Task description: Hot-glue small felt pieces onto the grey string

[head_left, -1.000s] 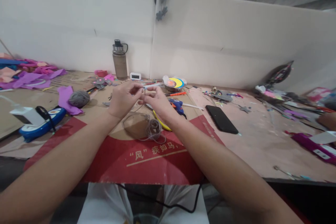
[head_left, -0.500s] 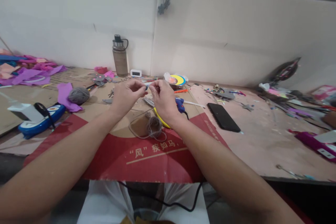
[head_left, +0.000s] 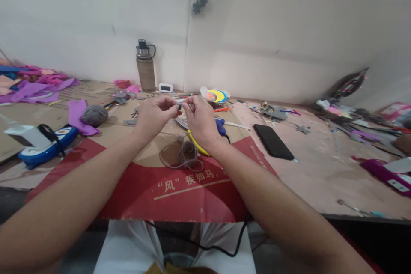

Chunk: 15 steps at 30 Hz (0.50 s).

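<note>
Left hand [head_left: 154, 115] and right hand [head_left: 201, 122] pinching small bluish piece [head_left: 180, 106] between them; tangled gray yarn [head_left: 188, 153] lying on printed cardboard [head_left: 128, 195].

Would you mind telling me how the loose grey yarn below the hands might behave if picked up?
The loose grey yarn would probably be floppy, since its thin strand lies in slack loops. It may snag or tangle, as those loops cross one another. It is likely light, being a small, open heap.
</note>
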Tool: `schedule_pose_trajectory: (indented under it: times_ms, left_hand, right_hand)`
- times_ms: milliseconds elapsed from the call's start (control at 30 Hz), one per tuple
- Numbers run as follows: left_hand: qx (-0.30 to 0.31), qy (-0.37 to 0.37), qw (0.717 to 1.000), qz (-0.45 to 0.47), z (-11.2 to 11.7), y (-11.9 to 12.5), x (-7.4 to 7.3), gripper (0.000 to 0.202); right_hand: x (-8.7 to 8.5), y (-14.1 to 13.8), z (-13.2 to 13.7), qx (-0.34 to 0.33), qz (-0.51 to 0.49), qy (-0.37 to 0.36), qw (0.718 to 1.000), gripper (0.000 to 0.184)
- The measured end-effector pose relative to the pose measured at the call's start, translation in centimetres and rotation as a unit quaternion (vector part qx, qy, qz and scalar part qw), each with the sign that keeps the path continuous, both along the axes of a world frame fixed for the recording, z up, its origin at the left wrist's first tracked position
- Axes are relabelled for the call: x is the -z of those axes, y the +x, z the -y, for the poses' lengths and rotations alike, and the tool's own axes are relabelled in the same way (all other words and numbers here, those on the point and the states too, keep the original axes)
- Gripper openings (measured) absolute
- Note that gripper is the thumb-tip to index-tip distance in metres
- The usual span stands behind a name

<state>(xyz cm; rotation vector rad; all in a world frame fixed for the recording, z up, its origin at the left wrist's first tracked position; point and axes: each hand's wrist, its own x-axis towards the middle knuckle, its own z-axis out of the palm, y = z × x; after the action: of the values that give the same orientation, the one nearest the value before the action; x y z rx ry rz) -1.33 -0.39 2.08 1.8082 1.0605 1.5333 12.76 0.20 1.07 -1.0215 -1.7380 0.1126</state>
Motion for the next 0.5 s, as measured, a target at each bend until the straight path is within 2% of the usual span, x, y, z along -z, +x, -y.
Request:
schedule_pose_trajectory:
  times_ms: [500]
  left_hand:
    - [0.009,0.002,1.000,-0.006,-0.12,-0.06,0.13,0.011]
  right_hand:
    - [0.28,0.09,-0.15,-0.009,-0.006,0.019,1.000,0.010]
